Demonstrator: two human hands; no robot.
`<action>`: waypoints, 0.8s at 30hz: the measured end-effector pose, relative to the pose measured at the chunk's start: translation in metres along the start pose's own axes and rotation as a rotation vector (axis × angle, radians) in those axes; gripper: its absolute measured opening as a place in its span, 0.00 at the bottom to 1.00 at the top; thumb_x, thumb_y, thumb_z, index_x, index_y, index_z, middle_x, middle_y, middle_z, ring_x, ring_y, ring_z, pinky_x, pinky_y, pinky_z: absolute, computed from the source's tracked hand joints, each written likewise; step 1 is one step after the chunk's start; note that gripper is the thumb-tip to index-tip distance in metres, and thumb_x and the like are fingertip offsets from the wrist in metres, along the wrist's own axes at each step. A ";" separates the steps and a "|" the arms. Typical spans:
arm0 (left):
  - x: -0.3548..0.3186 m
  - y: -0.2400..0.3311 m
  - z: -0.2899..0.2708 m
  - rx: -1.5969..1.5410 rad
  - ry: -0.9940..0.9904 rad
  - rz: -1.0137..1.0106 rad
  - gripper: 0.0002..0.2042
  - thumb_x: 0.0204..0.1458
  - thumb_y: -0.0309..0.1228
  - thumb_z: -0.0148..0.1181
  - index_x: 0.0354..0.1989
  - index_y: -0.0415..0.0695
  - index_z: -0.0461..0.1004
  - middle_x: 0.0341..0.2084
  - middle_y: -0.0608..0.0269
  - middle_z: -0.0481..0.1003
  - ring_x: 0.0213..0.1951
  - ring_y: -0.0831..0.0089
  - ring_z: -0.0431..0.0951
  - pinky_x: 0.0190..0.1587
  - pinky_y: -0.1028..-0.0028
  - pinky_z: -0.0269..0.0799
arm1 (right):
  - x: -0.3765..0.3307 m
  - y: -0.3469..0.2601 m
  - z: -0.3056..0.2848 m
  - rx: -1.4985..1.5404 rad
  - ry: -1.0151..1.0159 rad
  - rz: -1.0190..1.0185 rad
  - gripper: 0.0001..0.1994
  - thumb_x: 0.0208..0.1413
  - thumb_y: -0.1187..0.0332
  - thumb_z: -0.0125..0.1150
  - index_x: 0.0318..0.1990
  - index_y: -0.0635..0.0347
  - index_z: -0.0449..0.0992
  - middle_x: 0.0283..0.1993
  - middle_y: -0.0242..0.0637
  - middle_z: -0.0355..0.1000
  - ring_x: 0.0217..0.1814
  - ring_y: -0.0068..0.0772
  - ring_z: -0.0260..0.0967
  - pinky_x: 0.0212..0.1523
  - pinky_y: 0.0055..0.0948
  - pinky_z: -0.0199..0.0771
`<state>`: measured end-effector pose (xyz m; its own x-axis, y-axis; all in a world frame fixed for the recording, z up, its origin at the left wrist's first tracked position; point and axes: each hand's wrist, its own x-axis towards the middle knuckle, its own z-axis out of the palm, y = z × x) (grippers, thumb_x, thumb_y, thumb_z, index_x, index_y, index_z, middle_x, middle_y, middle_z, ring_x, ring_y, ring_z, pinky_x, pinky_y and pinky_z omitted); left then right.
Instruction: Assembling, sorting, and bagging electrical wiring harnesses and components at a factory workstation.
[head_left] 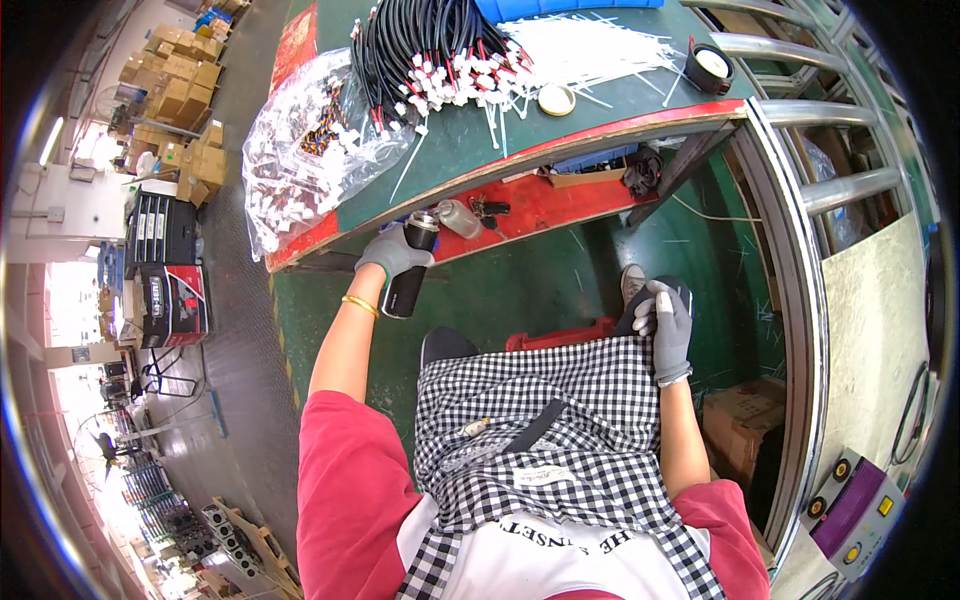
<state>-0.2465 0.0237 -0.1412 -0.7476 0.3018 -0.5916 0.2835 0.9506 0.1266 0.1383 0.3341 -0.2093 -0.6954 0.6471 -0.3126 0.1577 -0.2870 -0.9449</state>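
Note:
My left hand, in a grey glove, is wrapped round a black flask with a shiny metal rim at its top. The flask is upright but tilted, beside the front edge of the workbench. Just right of its top, a clear bottle lies on the red lower shelf, next to a small dark item that I cannot make out. My right hand, also gloved, rests by my right knee with its fingers loosely apart and nothing visible in them.
On the bench lie a bundle of black cables with white connectors, white cable ties, a clear plastic bag of wired parts, a round lid and a black round container. Metal rollers stand right; a cardboard box sits below.

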 end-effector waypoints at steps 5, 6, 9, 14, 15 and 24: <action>0.001 -0.002 -0.001 -0.004 -0.023 0.000 0.36 0.34 0.47 0.75 0.55 0.45 0.76 0.54 0.46 0.78 0.55 0.52 0.80 0.60 0.61 0.74 | 0.000 0.001 -0.001 0.014 -0.012 -0.020 0.18 0.75 0.61 0.45 0.58 0.63 0.75 0.32 0.29 0.75 0.25 0.16 0.69 0.25 0.15 0.67; 0.002 -0.004 -0.001 0.001 -0.016 0.000 0.37 0.34 0.47 0.75 0.56 0.45 0.75 0.54 0.46 0.78 0.55 0.52 0.80 0.60 0.61 0.74 | 0.000 0.001 -0.001 0.008 -0.005 -0.018 0.18 0.75 0.61 0.45 0.58 0.63 0.75 0.32 0.29 0.75 0.24 0.16 0.69 0.25 0.15 0.67; 0.007 -0.009 0.002 0.005 -0.011 -0.006 0.40 0.34 0.47 0.76 0.59 0.45 0.73 0.54 0.46 0.78 0.56 0.53 0.79 0.60 0.61 0.73 | 0.001 0.001 -0.001 0.015 -0.009 -0.017 0.18 0.75 0.61 0.46 0.58 0.63 0.75 0.32 0.29 0.75 0.24 0.15 0.69 0.25 0.15 0.67; 0.012 -0.017 0.006 -0.020 -0.024 -0.011 0.42 0.33 0.46 0.77 0.62 0.46 0.70 0.55 0.47 0.78 0.56 0.53 0.79 0.61 0.61 0.73 | 0.001 0.001 -0.002 0.004 -0.009 -0.020 0.18 0.75 0.60 0.46 0.58 0.64 0.75 0.32 0.29 0.75 0.24 0.15 0.69 0.25 0.15 0.67; 0.012 -0.018 0.007 -0.015 0.010 0.013 0.38 0.34 0.46 0.77 0.58 0.46 0.73 0.51 0.48 0.79 0.53 0.53 0.80 0.58 0.61 0.74 | 0.001 0.002 -0.002 -0.005 -0.003 -0.020 0.18 0.75 0.60 0.46 0.58 0.64 0.75 0.32 0.29 0.75 0.24 0.15 0.69 0.25 0.15 0.67; 0.007 -0.017 0.006 0.007 0.044 0.051 0.31 0.36 0.45 0.76 0.50 0.47 0.76 0.44 0.49 0.82 0.46 0.55 0.83 0.53 0.61 0.76 | 0.002 0.004 -0.003 0.009 -0.005 -0.031 0.19 0.75 0.60 0.46 0.59 0.65 0.75 0.32 0.30 0.76 0.25 0.15 0.69 0.25 0.15 0.67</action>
<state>-0.2532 0.0091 -0.1528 -0.7575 0.3527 -0.5493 0.3261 0.9334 0.1496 0.1401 0.3364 -0.2143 -0.7036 0.6521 -0.2825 0.1297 -0.2729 -0.9532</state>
